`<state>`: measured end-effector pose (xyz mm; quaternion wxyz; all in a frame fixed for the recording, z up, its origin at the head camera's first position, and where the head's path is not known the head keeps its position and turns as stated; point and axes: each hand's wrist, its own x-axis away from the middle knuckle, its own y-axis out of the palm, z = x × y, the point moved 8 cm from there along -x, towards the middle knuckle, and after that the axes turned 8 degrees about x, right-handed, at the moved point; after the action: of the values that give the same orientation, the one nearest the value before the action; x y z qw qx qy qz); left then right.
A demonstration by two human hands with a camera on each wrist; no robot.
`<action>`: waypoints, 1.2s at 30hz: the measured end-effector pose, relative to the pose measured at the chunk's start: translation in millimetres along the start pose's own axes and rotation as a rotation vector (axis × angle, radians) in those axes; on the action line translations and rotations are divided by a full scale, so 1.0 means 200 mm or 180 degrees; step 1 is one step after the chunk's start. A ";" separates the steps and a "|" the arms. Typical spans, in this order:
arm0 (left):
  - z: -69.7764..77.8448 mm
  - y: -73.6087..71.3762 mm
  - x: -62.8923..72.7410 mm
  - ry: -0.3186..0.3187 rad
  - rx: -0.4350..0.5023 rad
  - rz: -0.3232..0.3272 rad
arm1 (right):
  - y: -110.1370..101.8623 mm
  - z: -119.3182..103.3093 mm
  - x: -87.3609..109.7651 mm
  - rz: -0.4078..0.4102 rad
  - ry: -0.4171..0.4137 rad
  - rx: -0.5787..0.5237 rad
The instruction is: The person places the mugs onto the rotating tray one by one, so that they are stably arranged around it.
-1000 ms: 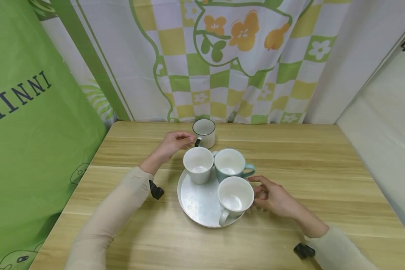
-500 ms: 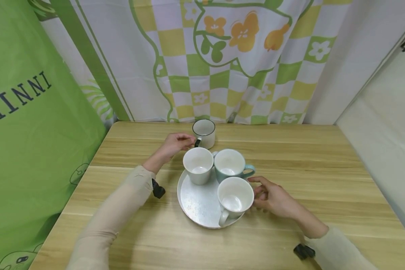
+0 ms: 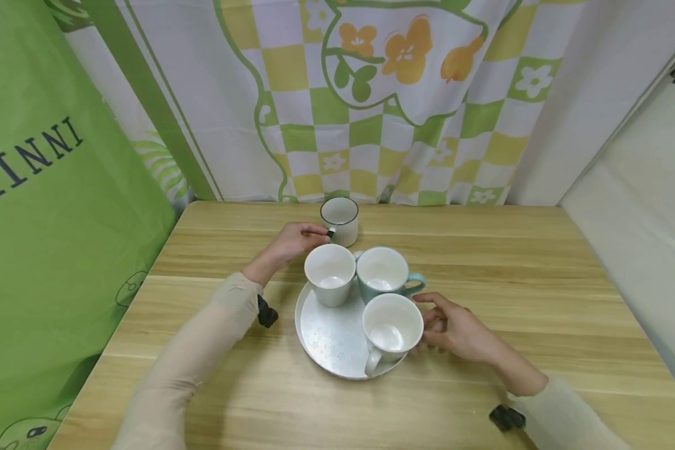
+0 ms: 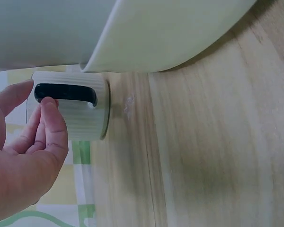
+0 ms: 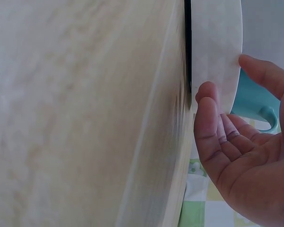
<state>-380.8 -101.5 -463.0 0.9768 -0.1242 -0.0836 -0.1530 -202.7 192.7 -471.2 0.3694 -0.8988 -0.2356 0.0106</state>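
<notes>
My left hand (image 4: 33, 156) reaches to a white ribbed mug (image 3: 340, 222) with a dark rim. Its index fingertip touches the black handle (image 4: 66, 93); the thumb lies close to the handle's end without visibly pressing it. A round pale tray (image 3: 332, 340) holds two white mugs, one at the far left (image 3: 330, 275) and one at the near right (image 3: 392, 325), and a teal mug (image 3: 382, 269) beside them. My right hand (image 3: 455, 328) holds the tray's right edge, its thumb on the rim and a curled finger lower on the side in the right wrist view.
A wooden table (image 3: 517, 269) carries everything. Behind it hangs a checked curtain (image 3: 360, 125), a green cloth (image 3: 62, 250) hangs at the left, and a pale wall (image 3: 647, 212) stands at the right. The far-left mug stands close to my left fingers.
My left hand has moved slightly right, and its fingertips have come from just beside the ribbed mug's handle onto it. The right hand, the tray and the mugs stay in place.
</notes>
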 end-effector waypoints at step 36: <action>-0.03 0.03 -0.02 -0.0199 0.0513 -0.0424 | 0.01 0.00 0.01 -0.0016 -0.0044 -0.0009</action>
<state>-382.2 -95.9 -470.4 0.9682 -0.0442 -0.1341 -0.2065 -201.1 192.1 -471.3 0.3666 -0.8986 -0.2405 0.0156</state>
